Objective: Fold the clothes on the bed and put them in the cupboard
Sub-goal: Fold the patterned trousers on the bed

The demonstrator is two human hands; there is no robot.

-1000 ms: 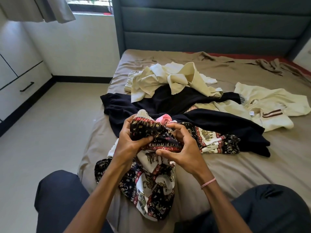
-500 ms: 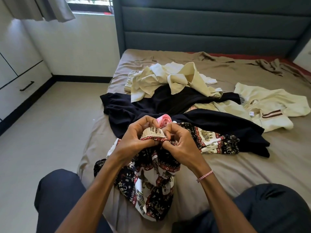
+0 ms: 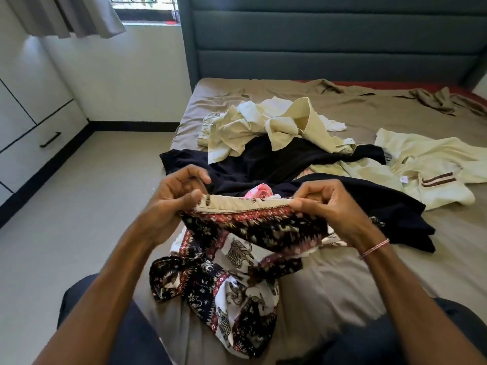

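Black elephant-print garment (image 3: 232, 293) — cream edge (image 3: 237, 203) taut

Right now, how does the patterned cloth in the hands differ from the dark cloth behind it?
The patterned cloth is elephant-printed, stretched between the left hand and right hand; the dark cloth is plain, lying loose on the bed. Neither is folded.

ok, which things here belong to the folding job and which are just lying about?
Job: patterned garment, pinched by left hand and right hand; cream clothes; dark garment; striped cream top; bed; cupboard.
Just there: curtain; headboard; window.
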